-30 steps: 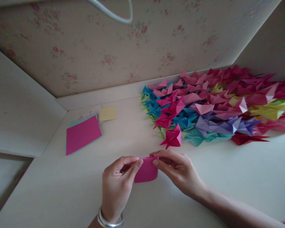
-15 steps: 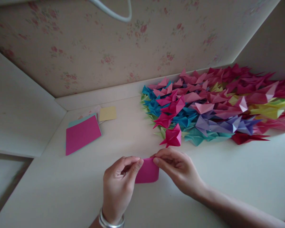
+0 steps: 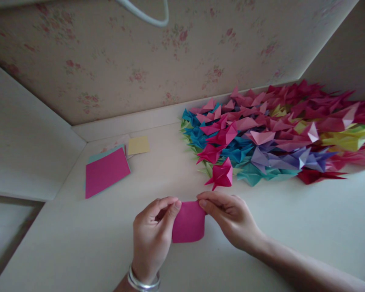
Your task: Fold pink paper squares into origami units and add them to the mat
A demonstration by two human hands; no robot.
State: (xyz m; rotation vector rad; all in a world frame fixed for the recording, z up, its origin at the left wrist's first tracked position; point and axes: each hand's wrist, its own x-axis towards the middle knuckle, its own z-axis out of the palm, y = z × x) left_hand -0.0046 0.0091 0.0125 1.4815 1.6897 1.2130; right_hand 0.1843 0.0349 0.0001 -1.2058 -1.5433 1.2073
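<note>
A magenta square of paper (image 3: 188, 223), bent over on itself, is held just above the pale desk (image 3: 292, 219). My left hand (image 3: 152, 237) pinches its upper left corner between thumb and forefinger; a silver bangle (image 3: 141, 282) circles that wrist. My right hand (image 3: 229, 217) pinches the upper right corner, fingers curled. Just beyond my right hand lies a folded magenta paper figure (image 3: 222, 174) at the near edge of the pile.
A big heap of folded paper figures (image 3: 276, 134) in pink, blue, purple, yellow and red fills the desk's right back. A stack of flat sheets (image 3: 107, 170), magenta on top, and a yellow sheet (image 3: 138, 144) lie at the left. Flowered wall panels stand behind.
The magenta paper has opened out taller between my hands; its lower edge now hangs lower. Both hands have kept their pinch and barely shifted.
</note>
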